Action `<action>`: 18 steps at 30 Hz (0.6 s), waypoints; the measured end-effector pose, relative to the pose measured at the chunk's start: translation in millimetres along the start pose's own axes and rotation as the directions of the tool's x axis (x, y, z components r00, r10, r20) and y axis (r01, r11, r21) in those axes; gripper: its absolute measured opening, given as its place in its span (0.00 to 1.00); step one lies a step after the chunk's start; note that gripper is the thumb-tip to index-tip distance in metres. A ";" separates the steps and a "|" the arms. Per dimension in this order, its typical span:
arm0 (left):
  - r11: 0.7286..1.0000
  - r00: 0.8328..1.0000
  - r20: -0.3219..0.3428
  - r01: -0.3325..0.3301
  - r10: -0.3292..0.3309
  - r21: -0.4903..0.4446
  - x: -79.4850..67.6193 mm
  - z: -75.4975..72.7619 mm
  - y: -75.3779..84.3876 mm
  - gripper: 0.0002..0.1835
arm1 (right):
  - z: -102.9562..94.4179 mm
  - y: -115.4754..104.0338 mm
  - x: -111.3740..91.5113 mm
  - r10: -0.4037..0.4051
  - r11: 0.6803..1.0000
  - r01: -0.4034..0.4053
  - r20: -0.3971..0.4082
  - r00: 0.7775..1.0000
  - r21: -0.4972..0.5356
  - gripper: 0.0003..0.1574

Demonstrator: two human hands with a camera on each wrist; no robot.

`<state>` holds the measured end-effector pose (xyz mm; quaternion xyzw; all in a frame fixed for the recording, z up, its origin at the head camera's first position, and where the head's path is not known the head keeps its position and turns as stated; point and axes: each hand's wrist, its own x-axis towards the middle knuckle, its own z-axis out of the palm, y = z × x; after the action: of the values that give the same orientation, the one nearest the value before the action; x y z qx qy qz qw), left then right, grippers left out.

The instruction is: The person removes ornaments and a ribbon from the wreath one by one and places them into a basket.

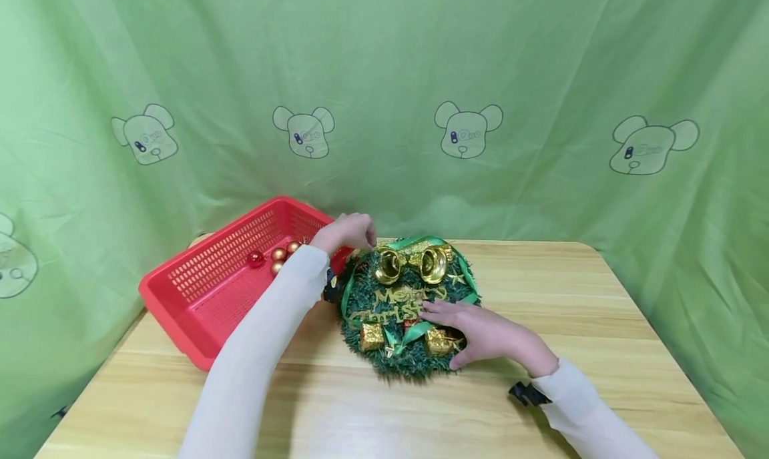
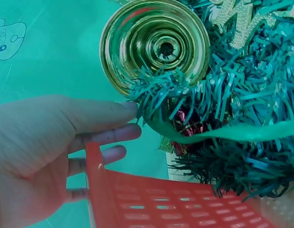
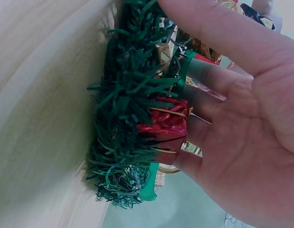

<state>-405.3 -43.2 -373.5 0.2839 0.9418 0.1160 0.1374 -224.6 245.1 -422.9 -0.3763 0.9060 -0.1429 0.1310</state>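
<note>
A green tinsel wreath (image 1: 384,363) lies on the table, bearing two gold bells (image 1: 433,265), gold lettering (image 1: 396,297), green ribbon and small foil gift boxes (image 1: 371,336). My left hand (image 1: 351,231) is at its far left edge. In the left wrist view, the thumb and index fingertips reach the tinsel (image 2: 175,90) just below a gold bell (image 2: 154,45), with nothing gripped between them. Spread over the wreath's right side is my right hand (image 1: 489,332), its fingers extended across the lettering. From the right wrist, a red foil gift box (image 3: 168,128) shows beside its fingers.
A red plastic basket (image 1: 174,325) stands left of the wreath, under my left forearm. Inside are a red bauble (image 1: 255,259) and several gold baubles (image 1: 279,254). A green curtain (image 1: 384,59) hangs behind the wooden table (image 1: 541,272).
</note>
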 end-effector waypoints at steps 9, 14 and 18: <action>0.997 0.998 0.030 0.058 -0.059 0.044 -5.5 1.4 -2.5 0.04 | -1.1 -1.3 0.3 0.010 1.000 -0.010 0.009 1.000 0.004 0.63; 0.998 0.997 0.048 0.050 -0.053 0.044 -7.7 2.1 -3.4 0.04 | -1.1 -1.8 0.9 0.003 1.000 -0.003 0.005 1.000 -0.003 0.63; 0.999 0.997 0.074 0.036 -0.038 0.029 -8.7 1.4 -4.5 0.04 | -0.5 -0.4 1.3 0.006 1.000 -0.006 0.004 1.000 -0.004 0.63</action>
<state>-400.1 -51.6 -374.5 0.2724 0.9426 0.0899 0.1708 -225.3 244.0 -422.5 -0.3741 0.9072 -0.1397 0.1324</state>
